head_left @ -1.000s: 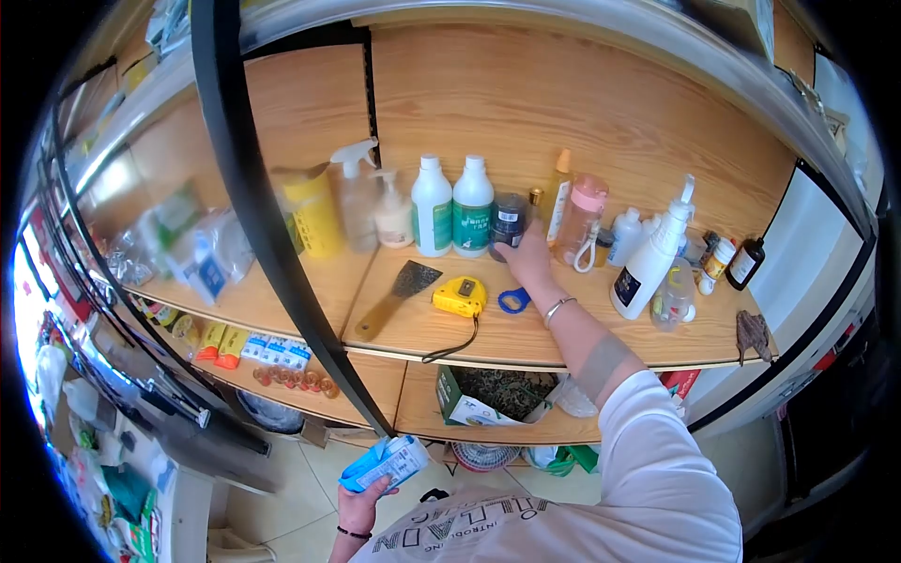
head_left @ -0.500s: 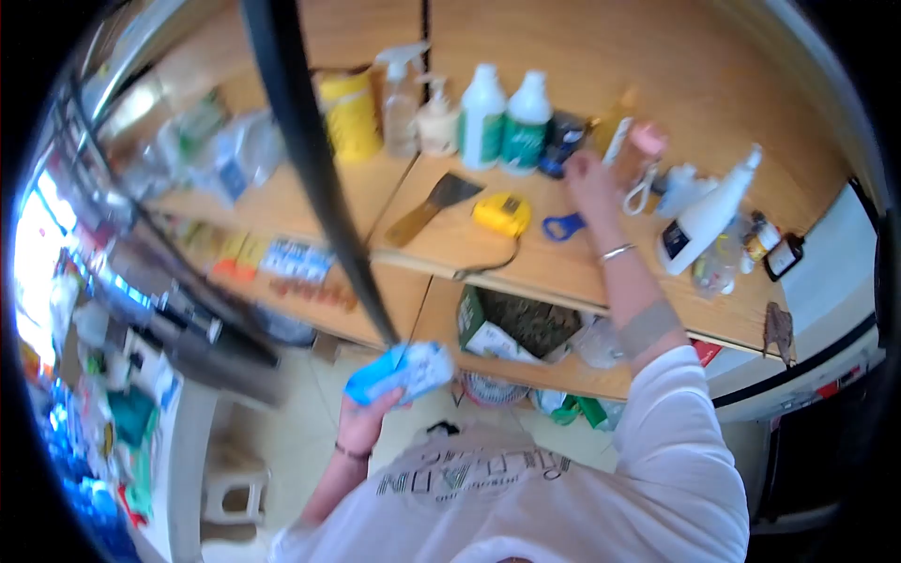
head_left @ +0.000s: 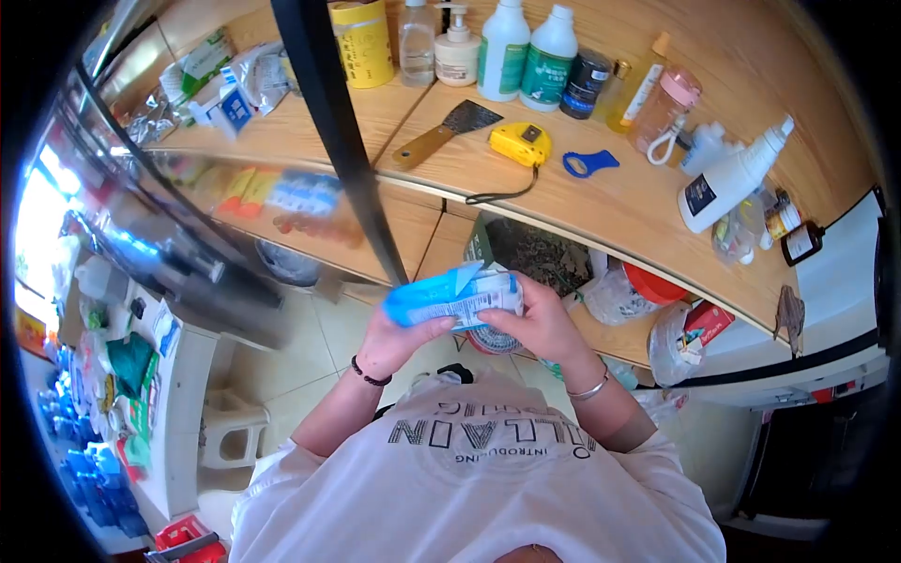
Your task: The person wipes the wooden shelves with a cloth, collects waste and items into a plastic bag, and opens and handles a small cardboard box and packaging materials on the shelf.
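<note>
Head view: Both hands are on one blue packet [head_left: 450, 296], which is in front of the person's chest, off the shelving. The left hand [head_left: 389, 342] grips its left end, thumb laid along the near face. The right hand [head_left: 544, 324] pinches its right end, thumb on the printed white panel and fingers behind. The left end of the packet is blurred.

The black post [head_left: 338, 122] slants down to end, in view, just above the packet; contact between the two cannot be told. The lower shelf [head_left: 413, 225] runs behind the hands, its open box of dark leafy matter [head_left: 540, 253] directly beyond the packet. Tiled floor [head_left: 305, 357] shows at the left forearm, with a white stool [head_left: 230, 432] further left.

On the upper shelf [head_left: 610, 220], the scraper [head_left: 422, 150], yellow tape measure [head_left: 521, 144] and blue ring-ended tool [head_left: 601, 162] lie apart from one another, ahead of the row of bottles [head_left: 547, 61]. The tape's cord [head_left: 507, 195] reaches close to the front edge. A strip of board separates the blue tool from that edge. At the right-hand corner, a brown object [head_left: 788, 314] overhangs the edge.
</note>
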A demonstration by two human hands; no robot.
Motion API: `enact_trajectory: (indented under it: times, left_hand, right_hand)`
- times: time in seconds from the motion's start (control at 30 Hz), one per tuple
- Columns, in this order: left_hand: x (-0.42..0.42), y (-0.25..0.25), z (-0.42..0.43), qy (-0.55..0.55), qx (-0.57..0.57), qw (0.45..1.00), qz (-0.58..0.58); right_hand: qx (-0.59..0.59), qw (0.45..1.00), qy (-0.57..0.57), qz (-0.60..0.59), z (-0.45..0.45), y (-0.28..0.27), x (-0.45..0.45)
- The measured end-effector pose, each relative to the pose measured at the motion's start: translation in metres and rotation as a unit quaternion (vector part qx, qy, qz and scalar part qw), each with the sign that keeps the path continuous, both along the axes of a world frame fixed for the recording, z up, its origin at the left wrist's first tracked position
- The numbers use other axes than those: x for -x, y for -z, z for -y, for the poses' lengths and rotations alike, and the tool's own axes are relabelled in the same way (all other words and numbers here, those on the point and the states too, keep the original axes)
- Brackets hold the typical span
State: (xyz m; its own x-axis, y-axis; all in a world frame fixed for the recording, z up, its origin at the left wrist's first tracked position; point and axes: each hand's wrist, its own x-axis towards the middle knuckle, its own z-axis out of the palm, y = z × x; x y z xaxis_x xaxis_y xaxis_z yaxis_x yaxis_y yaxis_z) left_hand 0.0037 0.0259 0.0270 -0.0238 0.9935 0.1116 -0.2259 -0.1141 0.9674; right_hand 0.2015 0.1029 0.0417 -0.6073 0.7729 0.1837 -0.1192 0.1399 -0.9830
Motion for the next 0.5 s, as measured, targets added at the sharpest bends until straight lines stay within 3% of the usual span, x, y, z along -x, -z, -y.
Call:
enact_trajectory:
  times: [0.07,0.2,0.27,0.33,0.5]
  left_hand:
    - [0.004,0.003,-0.001,0.026,0.013,1.0,0.002]
    - [0.005,-0.007,-0.007,0.051,-0.005,0.997,0.055]
    - [0.011,-0.015,-0.007,0.037,0.004,0.999,-0.002]
    - [0.011,-0.021,-0.011,0.096,-0.119,0.954,-0.257]
    - [-0.006,-0.016,-0.005,0.106,-0.035,0.964,-0.24]
  right_hand:
    - [-0.012,0.994,0.02,0.105,0.001,-0.008,-0.008]
    - [-0.062,0.983,0.083,0.153,0.007,-0.013,-0.023]
    - [-0.074,0.975,0.068,0.199,0.015,-0.025,-0.022]
    - [-0.08,0.974,0.053,0.205,0.021,-0.021,-0.021]
    - [-0.209,0.946,0.057,0.243,0.026,0.013,-0.017]
